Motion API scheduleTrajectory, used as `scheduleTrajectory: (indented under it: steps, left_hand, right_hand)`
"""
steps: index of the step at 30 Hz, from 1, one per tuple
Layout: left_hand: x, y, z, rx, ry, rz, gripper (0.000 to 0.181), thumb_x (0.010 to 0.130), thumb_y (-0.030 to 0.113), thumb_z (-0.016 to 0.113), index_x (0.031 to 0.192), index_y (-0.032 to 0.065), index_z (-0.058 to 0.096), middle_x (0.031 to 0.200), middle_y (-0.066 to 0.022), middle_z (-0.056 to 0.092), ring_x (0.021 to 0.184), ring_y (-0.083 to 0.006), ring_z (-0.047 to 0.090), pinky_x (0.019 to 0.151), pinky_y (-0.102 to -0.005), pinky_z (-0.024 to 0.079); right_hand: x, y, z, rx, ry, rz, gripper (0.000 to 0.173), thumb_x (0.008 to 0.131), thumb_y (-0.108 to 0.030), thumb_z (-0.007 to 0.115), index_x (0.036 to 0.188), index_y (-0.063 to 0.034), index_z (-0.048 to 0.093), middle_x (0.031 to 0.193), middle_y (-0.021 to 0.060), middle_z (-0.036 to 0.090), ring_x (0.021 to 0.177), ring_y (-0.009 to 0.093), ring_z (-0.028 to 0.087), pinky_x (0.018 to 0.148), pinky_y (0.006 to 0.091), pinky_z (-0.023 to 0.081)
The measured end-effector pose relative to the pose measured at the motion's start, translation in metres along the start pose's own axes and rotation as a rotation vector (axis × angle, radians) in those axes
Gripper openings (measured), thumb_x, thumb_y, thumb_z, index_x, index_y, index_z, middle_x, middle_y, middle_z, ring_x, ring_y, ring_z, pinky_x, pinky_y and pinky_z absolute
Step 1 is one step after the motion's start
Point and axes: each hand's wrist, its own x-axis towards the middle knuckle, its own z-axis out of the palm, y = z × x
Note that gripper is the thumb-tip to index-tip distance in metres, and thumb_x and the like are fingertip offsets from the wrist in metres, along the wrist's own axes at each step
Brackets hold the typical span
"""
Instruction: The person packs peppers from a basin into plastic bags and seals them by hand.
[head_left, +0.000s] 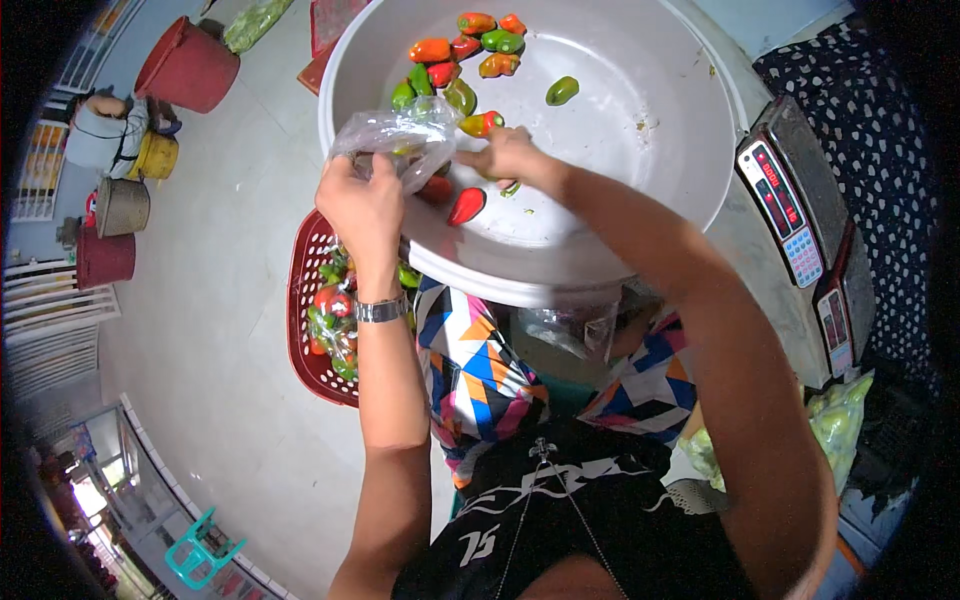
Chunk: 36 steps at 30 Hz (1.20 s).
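Note:
My left hand grips the mouth of a clear plastic bag above the near left side of a large white plastic basin. Beside the bag is my right hand, one digit stretched towards the bag's opening. An orange-and-green pepper touches or nearly touches its far side; whether the fingers hold anything is unclear. Green, orange and red peppers lie grouped at the basin's far left. Apart from them are a green pepper and a red pepper. Some peppers are partly hidden behind the bag.
A red perforated basket with bagged peppers stands left of my legs. Digital scales are at the right, near bagged green produce. A red tub, several buckets and a teal plastic stool stand farther left.

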Motion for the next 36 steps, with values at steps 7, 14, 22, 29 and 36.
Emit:
scheduleTrajectory:
  steps: [7,14,22,29,36]
  left_hand:
    - [-0.004,0.006,0.013,-0.132,-0.035,-0.002,0.018,0.078,0.010,0.071,0.085,-0.0059,0.067,0.073,-0.0165,0.062,0.064,-0.0287,0.058,0.064,-0.0394,0.047]
    - [-0.006,0.024,0.016,-0.087,-0.061,0.004,0.018,0.079,0.010,0.071,0.089,-0.0052,0.069,0.075,-0.0180,0.064,0.064,-0.0296,0.059,0.065,-0.0389,0.049]
    - [-0.001,-0.015,0.021,-0.159,-0.018,0.007,0.022,0.080,0.014,0.073,0.084,-0.0068,0.067,0.071,-0.0178,0.066,0.060,-0.0226,0.058,0.060,-0.0367,0.047]
    - [-0.004,0.000,0.013,-0.237,-0.096,-0.090,0.021,0.085,0.012,0.072,0.098,-0.0040,0.071,0.088,-0.0075,0.072,0.077,-0.0114,0.062,0.070,-0.0293,0.050]
    - [-0.002,0.004,0.022,-0.170,-0.144,-0.104,0.017,0.086,0.009,0.069,0.096,-0.0047,0.069,0.088,-0.0101,0.072,0.077,-0.0146,0.064,0.073,-0.0310,0.051]
  right_hand:
    - [0.042,-0.018,0.057,-0.283,0.069,-0.039,0.063,0.079,-0.036,0.067,0.127,0.0040,0.061,0.143,0.0329,0.044,0.137,0.052,0.032,0.109,0.0511,0.035]
    - [0.034,-0.010,0.054,-0.424,0.349,-0.006,0.056,0.079,-0.026,0.066,0.125,0.0057,0.062,0.152,0.0305,0.028,0.132,0.049,0.037,0.106,0.0511,0.039]
    - [-0.029,0.011,-0.033,-0.210,0.138,-0.166,0.062,0.063,-0.053,0.076,0.090,0.0029,0.073,0.093,0.0220,0.071,0.082,0.030,0.070,0.078,0.0348,0.055]
    - [-0.190,0.080,-0.174,0.254,0.621,-0.221,0.039,0.080,-0.042,0.079,0.104,-0.0117,0.076,0.093,0.0026,0.073,0.083,0.010,0.063,0.075,0.0267,0.051]
    - [-0.298,0.419,-0.319,-0.192,0.991,0.839,0.091,0.063,-0.077,0.070,0.122,-0.0082,0.069,0.124,0.0227,0.066,0.118,0.036,0.063,0.099,0.0402,0.048]
